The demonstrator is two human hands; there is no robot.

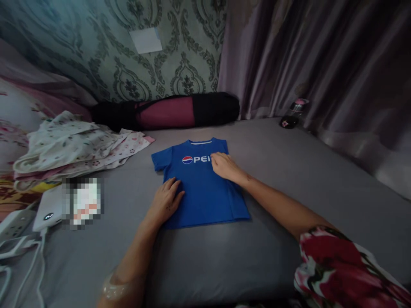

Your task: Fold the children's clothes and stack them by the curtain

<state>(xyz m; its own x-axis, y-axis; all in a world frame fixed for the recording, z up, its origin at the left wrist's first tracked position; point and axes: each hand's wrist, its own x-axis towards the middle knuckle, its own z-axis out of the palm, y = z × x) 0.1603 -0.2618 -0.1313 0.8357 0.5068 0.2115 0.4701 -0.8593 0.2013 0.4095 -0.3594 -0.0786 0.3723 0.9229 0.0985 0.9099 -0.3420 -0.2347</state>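
A blue T-shirt [202, 196] lies front side up on the grey bed sheet, its collar away from me. White letters and a round red, white and blue logo cross its chest. My left hand [166, 201] rests on the shirt's left edge, thumb apart from the fingers. On the right part of the chest, my right hand [225, 166] has its fingers curled together against the cloth, covering the end of the lettering. The left sleeve is spread outward; the right sleeve does not show. A crease runs down the shirt's right side.
Folded patterned cloths [73, 145] are piled at left, near a white power bank [51, 207], a power strip [14, 224] and white cables. Behind the shirt lies a long black and maroon bag [167, 112]. A dark bottle [292, 115] stands by the curtain [272, 55].
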